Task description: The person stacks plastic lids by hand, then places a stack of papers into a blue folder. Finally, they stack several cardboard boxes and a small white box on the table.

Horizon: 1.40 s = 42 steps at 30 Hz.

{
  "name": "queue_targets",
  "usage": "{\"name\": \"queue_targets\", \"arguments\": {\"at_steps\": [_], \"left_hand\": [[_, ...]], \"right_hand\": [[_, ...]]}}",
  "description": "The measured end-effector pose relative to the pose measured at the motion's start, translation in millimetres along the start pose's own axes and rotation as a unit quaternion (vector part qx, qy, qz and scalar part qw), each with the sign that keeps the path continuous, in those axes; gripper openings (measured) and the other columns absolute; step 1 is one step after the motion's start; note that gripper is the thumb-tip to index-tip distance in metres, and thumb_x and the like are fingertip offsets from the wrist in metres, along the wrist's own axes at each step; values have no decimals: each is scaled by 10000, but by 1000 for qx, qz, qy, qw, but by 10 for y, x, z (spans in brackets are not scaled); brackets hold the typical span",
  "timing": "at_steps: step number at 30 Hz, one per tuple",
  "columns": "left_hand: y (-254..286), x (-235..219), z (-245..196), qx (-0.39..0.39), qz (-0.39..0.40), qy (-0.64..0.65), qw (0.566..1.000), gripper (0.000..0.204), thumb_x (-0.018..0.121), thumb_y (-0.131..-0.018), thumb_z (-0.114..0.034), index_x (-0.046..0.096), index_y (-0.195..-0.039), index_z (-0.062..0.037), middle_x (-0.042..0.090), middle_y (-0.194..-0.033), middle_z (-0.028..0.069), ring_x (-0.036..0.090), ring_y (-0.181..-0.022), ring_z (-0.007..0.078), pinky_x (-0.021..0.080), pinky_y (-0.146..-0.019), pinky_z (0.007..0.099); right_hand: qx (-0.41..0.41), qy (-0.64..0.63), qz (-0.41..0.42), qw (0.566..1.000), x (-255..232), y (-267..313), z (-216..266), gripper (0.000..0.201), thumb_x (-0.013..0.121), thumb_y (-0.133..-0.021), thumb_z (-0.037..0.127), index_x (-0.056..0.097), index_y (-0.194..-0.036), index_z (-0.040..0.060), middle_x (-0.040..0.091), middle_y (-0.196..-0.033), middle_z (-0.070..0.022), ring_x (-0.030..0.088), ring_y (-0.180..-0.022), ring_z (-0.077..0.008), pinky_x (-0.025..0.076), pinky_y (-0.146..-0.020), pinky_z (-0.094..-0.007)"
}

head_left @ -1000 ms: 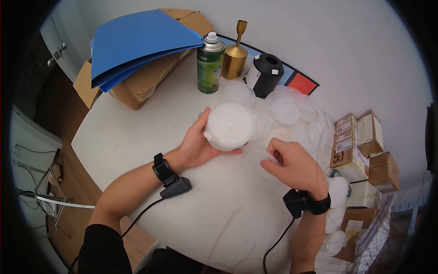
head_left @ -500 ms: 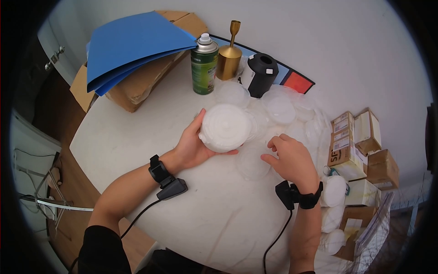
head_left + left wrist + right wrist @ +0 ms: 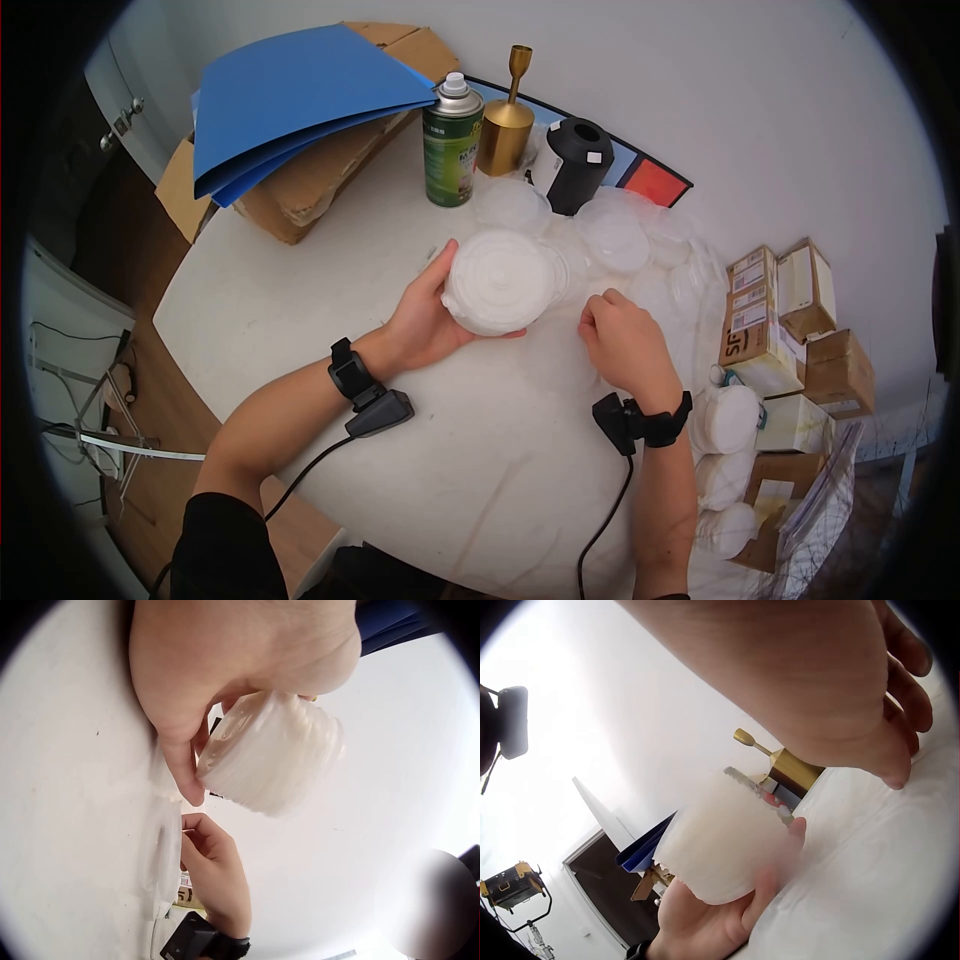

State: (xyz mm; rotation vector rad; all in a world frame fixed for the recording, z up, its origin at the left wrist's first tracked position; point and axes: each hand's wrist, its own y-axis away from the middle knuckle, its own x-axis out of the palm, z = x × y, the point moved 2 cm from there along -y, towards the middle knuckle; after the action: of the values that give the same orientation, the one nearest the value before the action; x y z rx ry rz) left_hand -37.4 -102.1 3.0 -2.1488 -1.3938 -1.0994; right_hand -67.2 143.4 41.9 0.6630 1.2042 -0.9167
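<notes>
My left hand (image 3: 430, 315) holds a thick stack of round translucent white plastic lids (image 3: 500, 280), its thumb along the near side and fingers underneath. From the side, the left wrist view shows the stack (image 3: 277, 757) as many layered rims, tilted. To its right, my right hand (image 3: 625, 340) has its fingers curled, fingertips right at the edge of a faint clear lid (image 3: 562, 362) low over the table. In the right wrist view, the right thumb (image 3: 894, 774) comes down close to the clear plastic. I cannot tell whether those fingertips pinch the lid.
More clear lids (image 3: 615, 240) lie spread behind the hands. A green spray can (image 3: 450, 155), a gold candlestick (image 3: 507, 135) and a black cylinder (image 3: 578, 170) stand at the back. Blue folders (image 3: 310, 105) rest on a cardboard box. White lid stacks (image 3: 727, 420) and small boxes (image 3: 752, 320) line the right.
My right hand has opened its fingers, moved slightly left, and curled them again beside the clear lid. The left hand and its stack stay nearly in place.
</notes>
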Motion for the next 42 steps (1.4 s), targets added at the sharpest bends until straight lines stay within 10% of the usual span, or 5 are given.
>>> {"name": "queue_targets", "arguments": {"at_steps": [9, 12, 16, 35, 42], "left_hand": [[45, -39, 54, -25, 10, -60, 998, 678, 174, -1117, -573, 274, -1633, -144, 374, -1648, 65, 398, -1506, 260, 360, -1226, 503], [33, -66, 77, -37, 25, -70, 997, 667, 172, -1119, -572, 259, -1641, -166, 366, -1653, 43, 380, -1516, 235, 348, -1234, 478], [43, -90, 77, -29, 41, -77, 996, 664, 178, -1119, -575, 239, -1650, -181, 367, -1650, 38, 378, -1516, 228, 354, -1226, 474], [36, -135, 95, -34, 39, -68, 996, 640, 220, -1118, -580, 282, -1625, -195, 391, -1623, 29, 377, -1510, 212, 365, -1217, 481], [98, -4, 73, -37, -29, -57, 997, 637, 221, -1124, -554, 333, -1612, -160, 420, -1617, 49, 421, -1480, 240, 337, -1228, 468]], "right_hand": [[-46, -360, 9, 932, -730, 122, 148, 56, 613, -988, 46, 605, -1014, -3, 684, -823, -106, 636, -680, -165, 504, -653, -300], [-31, -300, -209, 930, -634, 69, 512, 95, 622, -975, 34, 599, -1061, 1, 693, -841, -126, 658, -681, -203, 514, -635, -327], [-87, -170, -286, 939, -367, 37, 678, 170, 630, -935, -5, 590, -1100, 2, 691, -866, -155, 694, -733, -299, 538, -646, -378], [-118, 90, -342, 928, -196, 45, 818, 282, 725, -787, 60, 684, -1066, 63, 534, -854, -41, 559, -707, -180, 473, -545, -302], [-195, -7, -295, 935, -346, 102, 1020, 536, 763, -859, 311, 648, -1333, 88, 534, -1450, -194, 531, -1294, -386, 486, -1007, -468]]}}
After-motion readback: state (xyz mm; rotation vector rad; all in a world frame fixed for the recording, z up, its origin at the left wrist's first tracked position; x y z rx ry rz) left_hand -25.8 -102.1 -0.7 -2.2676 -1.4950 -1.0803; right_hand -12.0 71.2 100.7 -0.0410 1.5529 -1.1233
